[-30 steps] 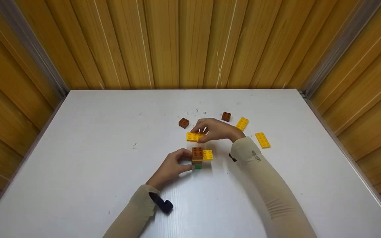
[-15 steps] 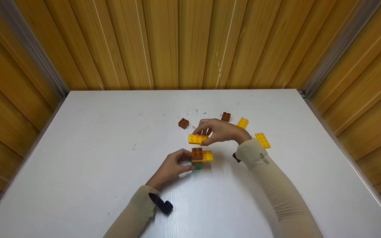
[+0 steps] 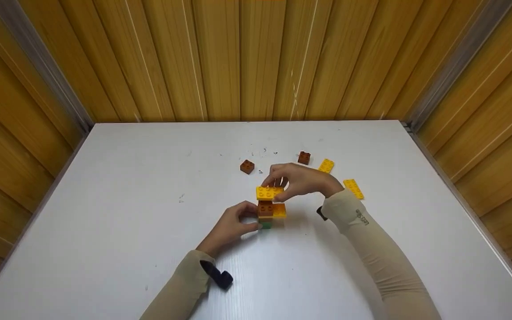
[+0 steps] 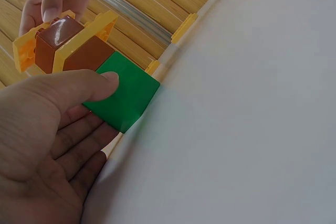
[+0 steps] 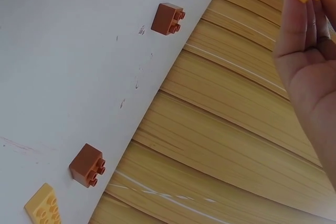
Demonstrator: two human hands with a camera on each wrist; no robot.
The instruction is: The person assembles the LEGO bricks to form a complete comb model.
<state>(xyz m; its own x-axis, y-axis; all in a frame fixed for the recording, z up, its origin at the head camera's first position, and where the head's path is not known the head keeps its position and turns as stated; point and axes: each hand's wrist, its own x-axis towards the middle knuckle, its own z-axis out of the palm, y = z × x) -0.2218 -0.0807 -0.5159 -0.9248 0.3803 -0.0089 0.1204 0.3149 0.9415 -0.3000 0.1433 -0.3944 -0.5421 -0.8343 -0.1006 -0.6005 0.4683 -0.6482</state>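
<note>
Head view, centre: a yellow plate (image 3: 266,193) is pinched by the right hand (image 3: 302,179) above a brick stack (image 3: 265,213) gripped low by the left hand (image 3: 228,226); left-wrist view, left of centre: light, stiff plastic is suggested by the smooth green base (image 4: 128,94); right-wrist view, upper right: the plate seems best held by its edges.

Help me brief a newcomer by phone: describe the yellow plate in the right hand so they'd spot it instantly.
On the white table, the left hand grips a brick stack with a green base. Above that stack, the right hand pinches a studded yellow plate. Two similar plates lie on the table and another sits within the stack; only this one is pinched.
</note>
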